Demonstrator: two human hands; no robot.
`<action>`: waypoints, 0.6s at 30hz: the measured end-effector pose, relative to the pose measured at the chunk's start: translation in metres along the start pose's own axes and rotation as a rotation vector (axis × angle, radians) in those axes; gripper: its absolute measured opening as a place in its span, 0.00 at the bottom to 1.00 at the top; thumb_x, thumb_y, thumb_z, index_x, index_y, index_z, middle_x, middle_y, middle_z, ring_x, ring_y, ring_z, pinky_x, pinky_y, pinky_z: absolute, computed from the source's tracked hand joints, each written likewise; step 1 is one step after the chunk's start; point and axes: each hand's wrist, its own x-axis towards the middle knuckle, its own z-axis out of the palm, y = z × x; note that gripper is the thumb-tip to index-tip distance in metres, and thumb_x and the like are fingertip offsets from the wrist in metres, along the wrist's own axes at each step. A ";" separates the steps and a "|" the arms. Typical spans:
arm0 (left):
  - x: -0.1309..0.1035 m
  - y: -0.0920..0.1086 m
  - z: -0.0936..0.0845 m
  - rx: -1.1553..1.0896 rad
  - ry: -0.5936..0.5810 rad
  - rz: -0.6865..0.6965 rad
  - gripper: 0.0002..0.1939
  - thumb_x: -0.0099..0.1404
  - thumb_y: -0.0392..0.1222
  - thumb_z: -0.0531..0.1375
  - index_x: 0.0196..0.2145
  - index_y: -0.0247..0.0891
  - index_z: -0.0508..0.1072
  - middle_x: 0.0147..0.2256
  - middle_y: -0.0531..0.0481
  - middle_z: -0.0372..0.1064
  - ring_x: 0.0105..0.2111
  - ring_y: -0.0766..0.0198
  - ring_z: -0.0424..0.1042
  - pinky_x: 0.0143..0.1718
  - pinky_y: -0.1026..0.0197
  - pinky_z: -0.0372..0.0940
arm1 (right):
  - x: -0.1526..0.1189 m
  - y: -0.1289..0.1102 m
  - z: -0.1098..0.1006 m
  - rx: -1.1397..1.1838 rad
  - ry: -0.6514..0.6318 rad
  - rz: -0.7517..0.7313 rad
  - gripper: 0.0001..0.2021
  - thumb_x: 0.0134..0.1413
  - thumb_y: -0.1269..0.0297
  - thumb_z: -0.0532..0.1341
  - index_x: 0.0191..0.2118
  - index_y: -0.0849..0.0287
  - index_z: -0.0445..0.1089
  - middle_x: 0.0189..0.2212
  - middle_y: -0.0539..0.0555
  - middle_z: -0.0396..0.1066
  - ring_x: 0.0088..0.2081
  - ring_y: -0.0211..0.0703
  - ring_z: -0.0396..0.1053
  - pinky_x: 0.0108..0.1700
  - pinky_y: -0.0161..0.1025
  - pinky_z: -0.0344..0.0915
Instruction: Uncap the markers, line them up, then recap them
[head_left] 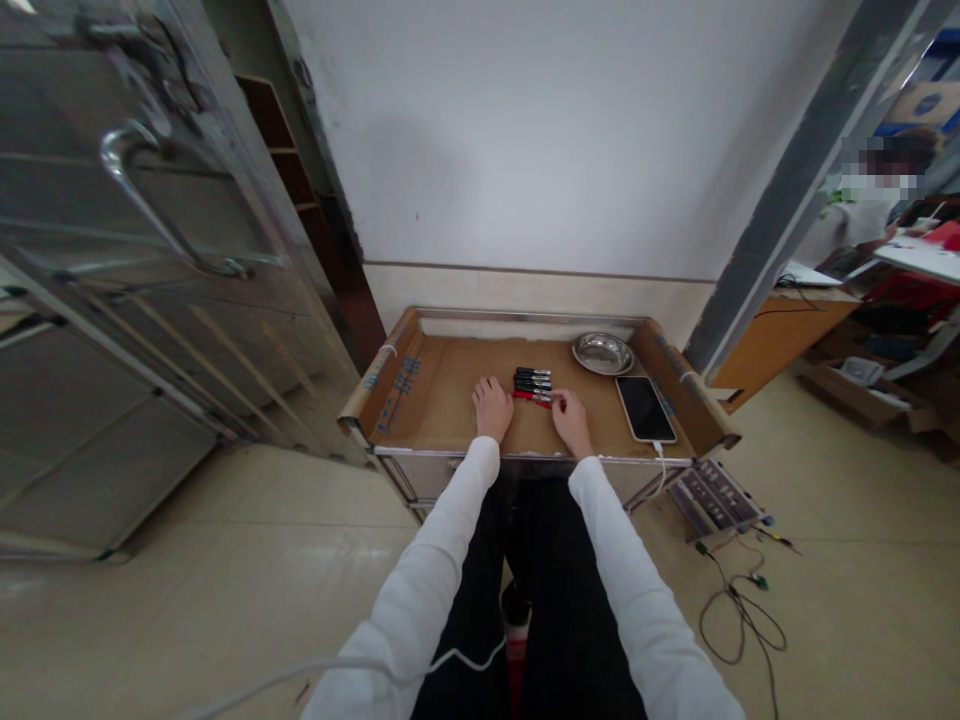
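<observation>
Several black markers point(532, 378) lie side by side in a short stack of rows on the cardboard-covered table point(457, 365). Just below them are red markers point(531, 396), the lowest slightly slanted. My left hand point(493, 408) rests on the cardboard at the left of the markers, fingers spread, holding nothing. At the right, my right hand point(571, 420) has its fingers pinched together at the end of a red marker. A round metal dish point(602, 353) sits at the back right, and a phone point(646, 408) with a white cable lies right of my right hand.
Raised cardboard sides point(686, 395) border the table, with a white wall point(540, 150) behind. A metal door point(187, 250) stands at the left. On the floor at the right are an electrical box point(716, 500) and coiled cables point(742, 610). A person point(862, 220) is at the far right.
</observation>
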 end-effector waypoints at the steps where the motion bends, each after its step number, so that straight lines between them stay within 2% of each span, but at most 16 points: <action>1: 0.000 0.000 -0.001 -0.004 -0.002 -0.005 0.11 0.64 0.36 0.51 0.44 0.32 0.64 0.46 0.37 0.64 0.48 0.51 0.64 0.48 0.54 0.58 | 0.000 -0.001 0.000 -0.009 0.001 -0.005 0.12 0.51 0.70 0.50 0.36 0.59 0.70 0.36 0.58 0.71 0.39 0.46 0.68 0.47 0.44 0.64; 18: 0.000 0.000 0.001 0.017 -0.006 0.006 0.11 0.64 0.37 0.50 0.44 0.32 0.64 0.46 0.37 0.64 0.48 0.51 0.63 0.48 0.53 0.58 | -0.001 -0.002 0.000 0.011 0.006 -0.011 0.13 0.51 0.67 0.49 0.39 0.60 0.69 0.37 0.60 0.72 0.39 0.47 0.69 0.48 0.45 0.64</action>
